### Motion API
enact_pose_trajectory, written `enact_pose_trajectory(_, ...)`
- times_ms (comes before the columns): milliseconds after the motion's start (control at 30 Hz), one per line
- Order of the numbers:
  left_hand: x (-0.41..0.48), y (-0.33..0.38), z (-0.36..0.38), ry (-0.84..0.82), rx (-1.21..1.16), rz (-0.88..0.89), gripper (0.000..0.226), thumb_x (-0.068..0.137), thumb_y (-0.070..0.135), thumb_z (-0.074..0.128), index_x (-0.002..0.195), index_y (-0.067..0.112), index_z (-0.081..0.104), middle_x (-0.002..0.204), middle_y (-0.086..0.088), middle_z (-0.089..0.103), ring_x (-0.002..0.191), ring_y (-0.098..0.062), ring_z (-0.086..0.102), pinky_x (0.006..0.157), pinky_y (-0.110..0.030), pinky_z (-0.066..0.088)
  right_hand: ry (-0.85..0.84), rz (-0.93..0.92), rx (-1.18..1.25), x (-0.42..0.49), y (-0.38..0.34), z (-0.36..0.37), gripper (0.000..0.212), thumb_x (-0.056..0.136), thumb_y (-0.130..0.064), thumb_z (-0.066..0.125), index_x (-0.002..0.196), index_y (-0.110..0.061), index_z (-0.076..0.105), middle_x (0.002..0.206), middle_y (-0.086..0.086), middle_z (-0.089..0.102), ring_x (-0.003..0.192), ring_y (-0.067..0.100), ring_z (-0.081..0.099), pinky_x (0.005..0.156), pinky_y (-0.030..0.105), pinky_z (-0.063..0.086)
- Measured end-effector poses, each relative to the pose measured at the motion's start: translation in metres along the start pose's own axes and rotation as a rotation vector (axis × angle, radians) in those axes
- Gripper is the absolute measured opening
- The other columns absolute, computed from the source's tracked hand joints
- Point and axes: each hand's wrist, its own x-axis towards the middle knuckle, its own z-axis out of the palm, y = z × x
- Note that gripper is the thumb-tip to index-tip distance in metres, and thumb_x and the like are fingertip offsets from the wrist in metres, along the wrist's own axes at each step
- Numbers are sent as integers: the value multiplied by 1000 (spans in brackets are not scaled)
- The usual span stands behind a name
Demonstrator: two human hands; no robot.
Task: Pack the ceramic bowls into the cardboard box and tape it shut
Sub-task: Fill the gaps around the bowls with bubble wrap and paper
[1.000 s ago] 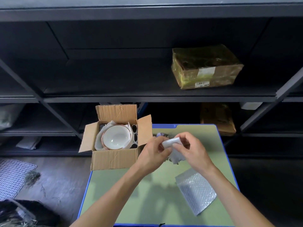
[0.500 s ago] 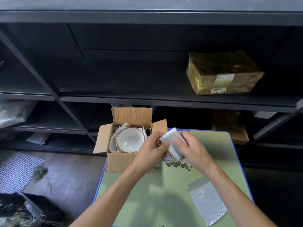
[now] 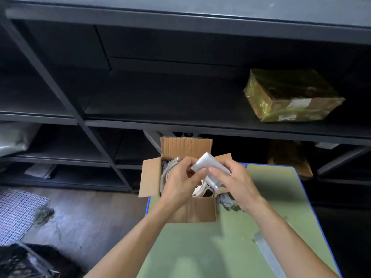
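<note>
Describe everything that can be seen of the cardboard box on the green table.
The cardboard box is plain brown corrugated card, upright and open, at the far left corner of the green table. Its back flap stands up; the left and right flaps spread outward. Inside show white wrapping and part of a bowl. The left hand and right hand, holding a bubble-wrap roll, hover over its opening and hide much of it.

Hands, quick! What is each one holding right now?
Left hand: pinches the rolled bubble wrap.
Right hand: grips the same bubble wrap.
</note>
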Motion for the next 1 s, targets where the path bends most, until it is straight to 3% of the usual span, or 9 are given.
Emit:
enact_pose_trajectory(100, -1, -13, -25, -46, 87, -13, 10, 93, 33, 68, 93, 26, 62, 83, 6, 67, 74, -11, 62, 67, -32, 50, 18, 3, -41, 6, 3, 27, 17, 85, -34, 67, 92, -18, 65, 87, 9, 67, 82, 33, 68, 68, 52, 59)
enact_pose_trajectory(200, 0, -23, -52, -71, 236, -8, 8, 92, 32, 68, 93, 25, 64, 81, 11, 65, 71, -3, 57, 61, -17, 42, 2, -16, -130, 12, 5, 52, 11, 87, -31, 69, 88, -21, 64, 81, 0, 65, 77, 27, 68, 61, 52, 59)
enact_pose_trajectory(367, 4, -39, -89, -98, 417, -14, 15, 91, 39, 68, 93, 25, 65, 82, 9, 64, 74, -8, 56, 62, -21, 43, 69, -51, -196, 11, -3, 81, 12, 90, -24, 70, 96, -29, 62, 87, -12, 65, 78, 9, 64, 62, 25, 54)
enact_pose_trajectory(433, 8, -43, -94, -112, 442, -11, 17, 90, 42, 68, 90, 25, 65, 80, 9, 62, 75, -10, 56, 64, -27, 45, 79, -17, -132, 9, -5, 91, 17, 91, -22, 68, 105, -28, 59, 94, -14, 65, 81, 7, 64, 63, 28, 58)
enact_pose_trajectory(533, 14, -47, -98, -162, 460, 44, 19, 89, 41, 69, 82, 23, 64, 75, 9, 58, 71, -8, 54, 58, -20, 40, 112, 25, -94, 9, -2, 97, 16, 94, -16, 64, 106, -22, 57, 100, -8, 65, 84, 13, 67, 60, 29, 59)
enact_pose_trajectory(633, 17, -55, -103, -261, 535, 99, 8, 91, 34, 69, 96, 28, 70, 86, 10, 59, 75, -5, 56, 62, -14, 42, 158, 57, -233, 6, 7, 94, 15, 93, -19, 63, 107, -24, 57, 98, -7, 65, 86, 18, 66, 63, 34, 60)
enact_pose_trajectory(700, 19, -62, -109, -344, 629, 124, 21, 91, 27, 69, 112, 26, 70, 101, 5, 57, 85, -9, 55, 75, -22, 47, 176, 95, -345, 3, 17, 88, 17, 91, -27, 62, 107, -30, 56, 95, -7, 66, 83, 20, 66, 72, 45, 59)
enact_pose_trajectory(767, 22, -68, -114, -437, 724, 180, 26, 90, 23, 69, 116, 24, 71, 110, 4, 53, 93, -9, 49, 81, -25, 45, 169, 122, -374, 0, 25, 84, 16, 88, -32, 61, 102, -33, 54, 91, -5, 66, 77, 22, 67, 71, 46, 58)
enact_pose_trajectory(1000, 37, -67, -106, -630, 973, 292, 16, 86, 30, 73, 102, 29, 75, 112, 8, 52, 98, -17, 58, 74, -39, 54, 178, 144, -318, 2, 39, 85, 13, 93, -25, 63, 105, -25, 58, 93, -1, 67, 68, 19, 65, 65, 37, 56)
